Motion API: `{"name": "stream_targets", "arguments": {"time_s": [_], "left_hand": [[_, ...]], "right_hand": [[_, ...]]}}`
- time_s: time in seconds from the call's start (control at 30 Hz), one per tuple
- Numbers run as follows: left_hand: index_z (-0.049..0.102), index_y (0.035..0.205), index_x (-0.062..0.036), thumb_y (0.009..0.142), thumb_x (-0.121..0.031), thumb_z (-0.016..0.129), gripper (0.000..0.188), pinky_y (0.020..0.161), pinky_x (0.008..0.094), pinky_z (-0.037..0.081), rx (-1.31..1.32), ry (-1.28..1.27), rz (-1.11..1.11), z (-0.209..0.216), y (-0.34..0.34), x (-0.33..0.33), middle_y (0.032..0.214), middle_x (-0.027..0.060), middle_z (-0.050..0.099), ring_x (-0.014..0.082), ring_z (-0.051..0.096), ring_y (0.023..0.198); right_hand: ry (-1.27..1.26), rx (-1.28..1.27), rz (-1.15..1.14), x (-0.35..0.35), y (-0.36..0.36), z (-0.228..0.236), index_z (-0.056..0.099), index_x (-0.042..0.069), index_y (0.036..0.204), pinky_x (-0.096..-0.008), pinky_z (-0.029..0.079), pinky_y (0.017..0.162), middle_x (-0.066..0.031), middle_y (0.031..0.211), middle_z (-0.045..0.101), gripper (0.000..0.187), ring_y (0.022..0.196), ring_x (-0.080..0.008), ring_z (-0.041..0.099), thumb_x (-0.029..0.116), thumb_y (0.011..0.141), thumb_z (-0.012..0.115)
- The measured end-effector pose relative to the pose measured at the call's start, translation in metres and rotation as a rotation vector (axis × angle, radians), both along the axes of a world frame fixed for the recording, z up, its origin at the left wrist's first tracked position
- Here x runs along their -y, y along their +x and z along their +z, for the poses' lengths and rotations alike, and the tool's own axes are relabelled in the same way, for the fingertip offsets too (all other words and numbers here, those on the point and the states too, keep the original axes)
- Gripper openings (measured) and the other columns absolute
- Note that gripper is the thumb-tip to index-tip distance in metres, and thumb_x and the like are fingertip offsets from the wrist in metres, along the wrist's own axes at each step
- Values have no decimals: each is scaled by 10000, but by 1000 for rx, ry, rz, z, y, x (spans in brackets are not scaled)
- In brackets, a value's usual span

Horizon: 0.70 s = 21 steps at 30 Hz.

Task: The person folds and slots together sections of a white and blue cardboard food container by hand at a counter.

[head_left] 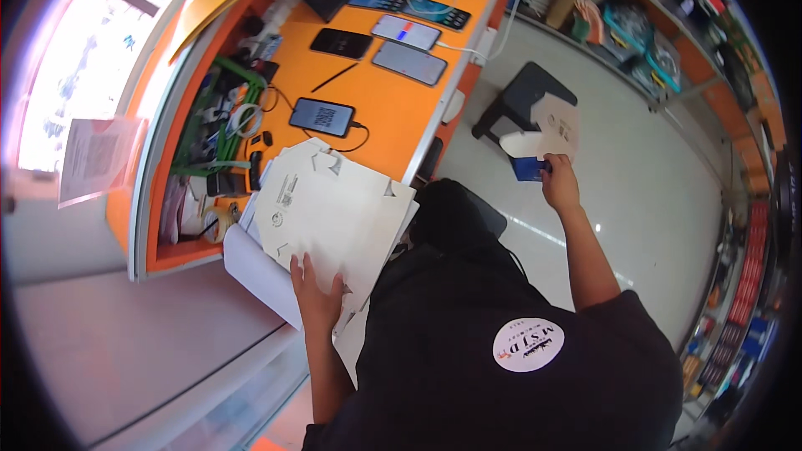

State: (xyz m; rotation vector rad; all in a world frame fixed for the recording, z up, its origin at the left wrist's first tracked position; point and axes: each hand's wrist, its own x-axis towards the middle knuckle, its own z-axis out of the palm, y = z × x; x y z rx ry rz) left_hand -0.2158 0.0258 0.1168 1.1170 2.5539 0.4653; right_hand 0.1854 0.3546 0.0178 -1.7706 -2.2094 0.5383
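Note:
Flat die-cut cardboard sheets (334,200), pale with small slots and printed marks, lie in a stack at the near end of the orange counter. My left hand (317,291) rests on the stack's near edge, fingers spread and closed on nothing. Out to the right, my right hand (560,184) pinches the blue edge of a bent piece of cardboard (558,124), pale inside and blue outside. This piece is held up in front of a dark stool. Beneath the stack, a curled white sheet (255,271) sticks out on the left.
Several phones lie on the orange counter (393,125), including one phone (322,117) with a cable plugged in. A green rack (221,113) of small items stands left. The dark stool (530,88) is on the floor; stocked shelves (739,284) line the right side.

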Motion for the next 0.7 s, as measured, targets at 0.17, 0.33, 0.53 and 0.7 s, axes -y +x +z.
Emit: {"name": "stream_targets", "arguments": {"time_s": [0.17, 0.33, 0.53, 0.7], "left_hand": [[353, 1485, 76, 853, -254, 750, 816, 1129, 450, 386, 41, -141, 24, 2, -3, -2, 1593, 282, 220, 418, 364, 1426], [342, 1495, 69, 866, -293, 735, 825, 1151, 450, 353, 11, -205, -2, -2, -9, -9, 1598, 291, 203, 425, 326, 1448], [318, 1506, 71, 855, -337, 736, 874, 1166, 463, 325, 19, -254, 46, -2, -5, -17, 1605, 313, 162, 449, 280, 1461], [248, 1506, 120, 834, -385, 747, 977, 1180, 471, 297, 55, -249, 216, -4, 1, -18, 1579, 365, 180, 472, 248, 1468]], "right_hand": [[-505, 540, -143, -23, 36, -106, 683, 15, 1152, -422, 548, 933, -190, 1220, 663, 320, 1139, -356, 655, 76, 838, 698], [-486, 489, 56, -48, -60, -138, 735, 54, 1077, -410, 556, 915, -195, 1160, 707, 220, 1092, -324, 690, 148, 914, 620], [-391, -193, 771, -9, -195, -94, 529, 65, 1390, -438, 453, 1060, -223, 1471, 467, 627, 1308, -380, 510, -95, 786, 586], [-382, -232, 736, 33, -200, -116, 628, 51, 1262, -434, 504, 943, -197, 1155, 667, 426, 1121, -363, 627, -46, 855, 549]]}}
